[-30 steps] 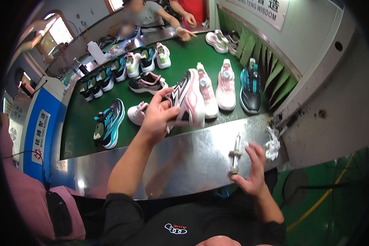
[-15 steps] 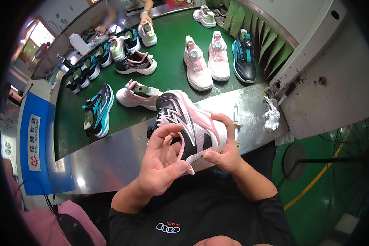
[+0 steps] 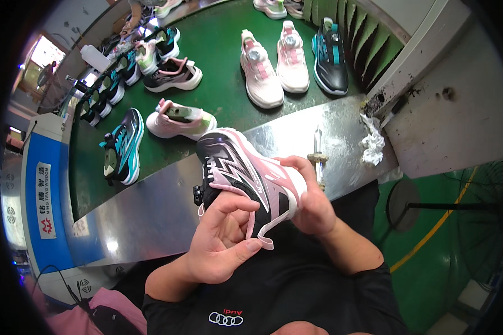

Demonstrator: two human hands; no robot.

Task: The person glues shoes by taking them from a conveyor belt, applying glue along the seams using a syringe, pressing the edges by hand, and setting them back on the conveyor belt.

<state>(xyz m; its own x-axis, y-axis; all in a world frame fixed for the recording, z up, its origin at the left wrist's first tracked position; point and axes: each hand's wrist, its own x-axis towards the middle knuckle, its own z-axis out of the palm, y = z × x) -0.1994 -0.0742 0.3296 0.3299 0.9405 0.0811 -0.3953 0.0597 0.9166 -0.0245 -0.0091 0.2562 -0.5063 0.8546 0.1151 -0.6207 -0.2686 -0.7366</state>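
Over the steel front ledge I hold a black and pink sneaker (image 3: 245, 167) on its side, its toe pointing away to the left and its pink and white sole facing right. My right hand (image 3: 314, 207) is wrapped round the heel end of the sole. My left hand (image 3: 223, 237) is at the ankle opening, fingers curled at the collar and thumb by the pale pink heel loop (image 3: 268, 239), which sticks out toward me. A dark dial (image 3: 198, 195) shows at the lacing side. The inside of the shoe is mostly hidden.
Beyond the steel ledge (image 3: 145, 223), a green belt (image 3: 218, 61) carries a white-pink shoe (image 3: 179, 120), a black-teal shoe (image 3: 124, 148), a pale pink pair (image 3: 276, 67) and several others. A metal rod fitting (image 3: 317, 158) and crumpled white paper (image 3: 372, 139) lie right. Another person's arm (image 3: 132, 22) shows far left.
The sneaker has turned slightly, showing more of its side, and its heel loop stands out further. The shoes on the belt appear higher up. The other person's hand no longer shows holding a pale shoe.
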